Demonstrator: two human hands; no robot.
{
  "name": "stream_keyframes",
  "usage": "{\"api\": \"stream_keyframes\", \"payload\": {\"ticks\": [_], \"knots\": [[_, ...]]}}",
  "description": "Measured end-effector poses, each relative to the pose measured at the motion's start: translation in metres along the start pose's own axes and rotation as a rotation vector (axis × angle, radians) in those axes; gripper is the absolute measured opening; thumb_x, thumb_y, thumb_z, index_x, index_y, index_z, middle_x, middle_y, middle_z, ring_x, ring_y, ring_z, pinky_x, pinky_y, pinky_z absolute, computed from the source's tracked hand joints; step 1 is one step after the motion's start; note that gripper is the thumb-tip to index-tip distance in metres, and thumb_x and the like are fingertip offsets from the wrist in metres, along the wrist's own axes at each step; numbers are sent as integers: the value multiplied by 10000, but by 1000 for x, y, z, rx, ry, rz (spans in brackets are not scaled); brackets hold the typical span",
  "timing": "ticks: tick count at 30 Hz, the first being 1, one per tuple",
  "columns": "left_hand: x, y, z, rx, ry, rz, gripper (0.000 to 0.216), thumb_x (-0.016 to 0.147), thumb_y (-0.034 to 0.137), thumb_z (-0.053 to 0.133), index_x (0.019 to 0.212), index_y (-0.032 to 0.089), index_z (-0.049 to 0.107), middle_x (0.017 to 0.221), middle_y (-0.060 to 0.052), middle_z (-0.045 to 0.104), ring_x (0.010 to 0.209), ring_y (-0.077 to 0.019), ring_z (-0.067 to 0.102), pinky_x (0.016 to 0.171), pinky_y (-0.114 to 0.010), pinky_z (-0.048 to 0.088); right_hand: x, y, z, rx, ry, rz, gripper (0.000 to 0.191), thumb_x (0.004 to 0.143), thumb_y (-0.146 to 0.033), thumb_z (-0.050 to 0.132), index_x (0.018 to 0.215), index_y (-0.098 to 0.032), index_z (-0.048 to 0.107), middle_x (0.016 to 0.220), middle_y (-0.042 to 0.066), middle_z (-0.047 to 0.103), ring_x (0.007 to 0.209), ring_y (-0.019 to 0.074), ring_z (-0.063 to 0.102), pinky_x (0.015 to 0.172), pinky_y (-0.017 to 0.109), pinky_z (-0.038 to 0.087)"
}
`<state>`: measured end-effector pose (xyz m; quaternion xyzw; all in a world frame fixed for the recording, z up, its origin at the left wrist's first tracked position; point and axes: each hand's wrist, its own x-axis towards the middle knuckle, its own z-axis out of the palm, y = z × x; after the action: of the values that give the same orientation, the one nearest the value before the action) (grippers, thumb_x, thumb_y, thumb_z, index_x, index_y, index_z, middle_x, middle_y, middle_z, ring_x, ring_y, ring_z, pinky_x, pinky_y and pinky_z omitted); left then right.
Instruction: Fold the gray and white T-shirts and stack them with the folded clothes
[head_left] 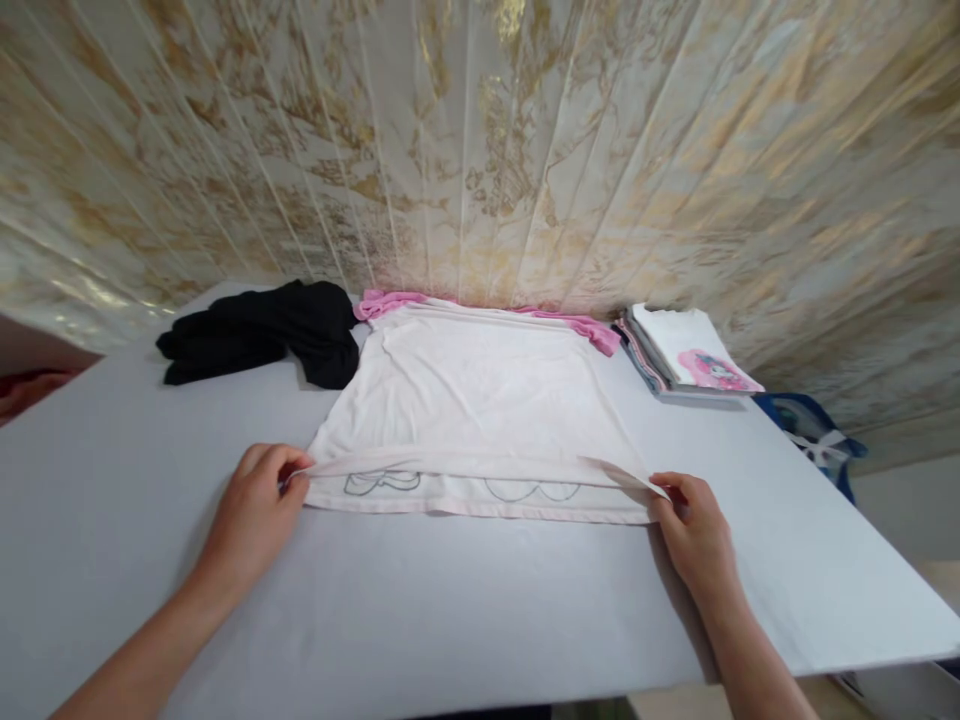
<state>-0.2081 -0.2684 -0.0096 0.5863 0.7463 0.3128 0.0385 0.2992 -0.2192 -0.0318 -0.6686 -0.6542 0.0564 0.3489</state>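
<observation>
A white T-shirt (480,390) with pink sleeves lies spread on the table, its hem toward me and its sleeves at the far side. My left hand (259,500) pinches the left corner of the upper hem layer. At the opposite corner, my right hand (694,525) grips the same layer between thumb and fingers. That layer is lifted slightly and drawn back from the lower one. Dark outline drawings show on the strip of lower layer between them.
A crumpled black garment (270,330) lies at the back left. Folded clothes (686,350) are stacked at the back right, a pink print on top. The white table (465,620) meets a gold-patterned curtain (465,150). A blue bag-like item (814,440) sits beyond the right edge.
</observation>
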Motion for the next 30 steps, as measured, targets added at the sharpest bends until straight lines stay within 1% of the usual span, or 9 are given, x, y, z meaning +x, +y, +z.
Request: {"api": "stream_keyframes", "payload": {"ticks": [4, 6, 11, 16, 22, 26, 30], "knots": [[0, 1, -5, -43, 99, -26, 100, 717, 240, 425, 738, 225, 521, 822, -21, 525, 747, -192, 542, 720, -320, 463, -1, 6, 1, 35, 54, -7, 213, 746, -274, 477, 907, -211, 603, 972, 75, 632, 912, 236, 594, 836, 388, 461], [0, 1, -6, -66, 125, -32, 105, 719, 234, 423, 738, 222, 526, 829, -21, 523, 756, -190, 542, 710, -314, 456, -1, 9, 1, 49, 65, -18, 191, 747, -266, 472, 880, -214, 599, 985, 79, 636, 946, 244, 596, 842, 395, 464], [-1, 5, -7, -96, 66, -65, 139, 712, 238, 425, 714, 215, 562, 846, -30, 507, 728, -185, 519, 641, -303, 433, -1, 11, -1, 38, -8, -117, 181, 769, -278, 472, 825, -224, 635, 980, 77, 639, 962, 248, 592, 863, 418, 457], [-7, 10, -13, -119, -18, -107, 129, 736, 216, 446, 736, 211, 576, 886, -33, 508, 811, -185, 525, 701, -298, 446, -4, 7, -6, 79, -70, -135, 212, 769, -253, 468, 847, -235, 664, 1051, 75, 632, 1026, 247, 581, 920, 434, 442], [-10, 10, -14, -138, 16, -122, 135, 743, 215, 437, 715, 210, 570, 914, -40, 533, 915, -201, 544, 785, -318, 459, -7, 5, -10, 142, -86, -79, 171, 754, -249, 463, 718, -241, 631, 1055, 55, 640, 1042, 243, 587, 957, 432, 423], [-12, 11, -14, -130, -13, -115, 149, 759, 226, 441, 715, 209, 582, 923, -43, 540, 944, -208, 547, 842, -337, 457, -8, 4, -12, 122, -127, -91, 194, 772, -265, 462, 709, -242, 643, 1069, 55, 634, 1041, 240, 586, 968, 426, 418], [-16, 12, -14, -131, -26, -109, 178, 771, 235, 436, 701, 204, 597, 939, -52, 533, 948, -216, 553, 837, -348, 466, -11, -3, -15, 113, -159, -106, 195, 780, -289, 473, 737, -242, 658, 1098, 60, 627, 1054, 237, 582, 951, 407, 432]]}}
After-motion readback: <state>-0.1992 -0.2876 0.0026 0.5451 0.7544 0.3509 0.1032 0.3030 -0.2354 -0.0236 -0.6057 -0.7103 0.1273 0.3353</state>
